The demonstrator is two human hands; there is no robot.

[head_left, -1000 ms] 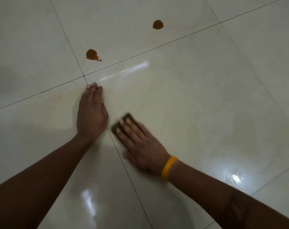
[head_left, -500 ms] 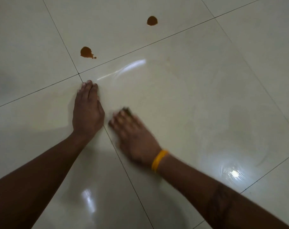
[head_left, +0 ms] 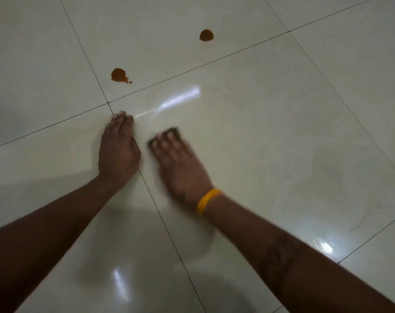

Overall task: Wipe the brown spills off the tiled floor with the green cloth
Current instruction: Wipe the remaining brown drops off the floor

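Pressing flat on the green cloth (head_left: 169, 134), the right hand (head_left: 180, 168) keeps its fingers straight. Only a dark, blurry edge of the cloth peeks out. Flat on the tiled floor (head_left: 271, 132) just left, the left hand (head_left: 118, 152) has stayed put. Two brown spills (head_left: 119, 75) (head_left: 206, 35) sit farther away, unchanged.

I am looking down at a glossy floor (head_left: 271, 143) of big cream tiles. Thin dark grout lines (head_left: 192, 68) are crossing it diagonally. Light is reflecting in several bright patches (head_left: 325, 247), one streak (head_left: 178, 98) is shining near the middle, and soft dark shadows are lying at the left side.
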